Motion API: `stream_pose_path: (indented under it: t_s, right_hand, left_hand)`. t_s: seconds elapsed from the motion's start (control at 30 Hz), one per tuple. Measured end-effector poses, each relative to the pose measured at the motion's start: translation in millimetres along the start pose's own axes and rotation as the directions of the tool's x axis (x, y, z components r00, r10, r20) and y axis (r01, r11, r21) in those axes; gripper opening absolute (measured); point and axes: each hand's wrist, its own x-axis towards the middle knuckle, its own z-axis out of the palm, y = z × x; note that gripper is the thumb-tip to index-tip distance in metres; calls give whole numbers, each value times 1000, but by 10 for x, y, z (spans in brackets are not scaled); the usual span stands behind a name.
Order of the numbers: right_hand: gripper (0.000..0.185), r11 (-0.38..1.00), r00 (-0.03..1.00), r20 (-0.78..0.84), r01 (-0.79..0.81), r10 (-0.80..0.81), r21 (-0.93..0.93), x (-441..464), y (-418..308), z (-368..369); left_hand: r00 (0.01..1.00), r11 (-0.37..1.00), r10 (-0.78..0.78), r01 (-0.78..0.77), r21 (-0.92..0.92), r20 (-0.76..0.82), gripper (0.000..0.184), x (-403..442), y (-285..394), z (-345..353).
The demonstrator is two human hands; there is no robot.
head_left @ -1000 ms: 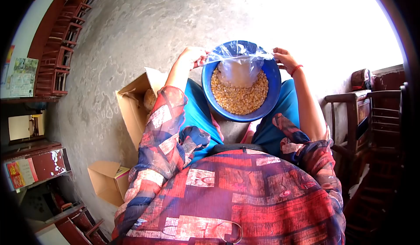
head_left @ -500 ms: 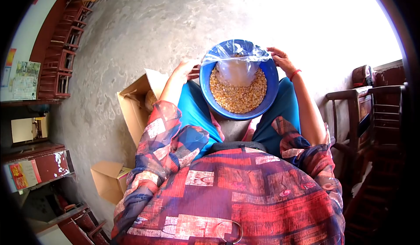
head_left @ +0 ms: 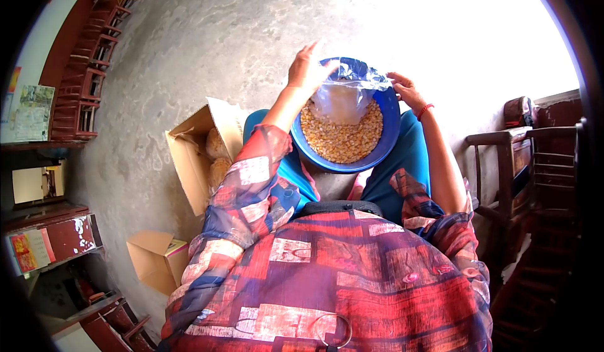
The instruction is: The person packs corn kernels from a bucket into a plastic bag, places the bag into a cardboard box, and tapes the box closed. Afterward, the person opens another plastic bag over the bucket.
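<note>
A blue basin (head_left: 391, 116) between my knees contains yellow corn kernels (head_left: 346, 143). Partly filled, a clear plastic bag (head_left: 341, 100) rests on the kernels, its mouth raised toward the basin's far side. My left hand (head_left: 308, 69) is over the basin's upper left rim, fingers apart, beside the bag's left edge; I see nothing held in it. At the upper right rim my right hand (head_left: 406, 90), with a red band at the wrist, pinches the right edge of the bag's mouth.
An open cardboard box (head_left: 189, 163) with bagged, tan contents stands left of my leg. A smaller open box (head_left: 154, 264) lies behind it. Wooden chairs (head_left: 503, 139) stand on the right, more furniture (head_left: 78, 100) along the left wall. The floor (head_left: 189, 44) is grey concrete.
My left hand has let go of the bag's left edge, dipped toward the left rim, then moved up and right over the basin. The bag's left edge has drawn inward. My right hand has barely moved.
</note>
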Motion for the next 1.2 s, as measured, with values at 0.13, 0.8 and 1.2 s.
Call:
stream_pose_path:
  t_s: [0.13,0.8,1.2]
  right_hand:
    - [38,998,999,10,-39,39,-40,16,32,-67]
    - [18,407,821,407,557,-399,-724,-212,-444,491]
    - [37,915,986,67,166,-152,-368,323,195,175]
  left_hand:
    - [952,951,-176,99,293,249,72,-149,-103,108]
    - [952,920,-276,222,322,133,54,-264,26,18]
    - [908,919,-322,231,320,268,56,-232,-221,25]
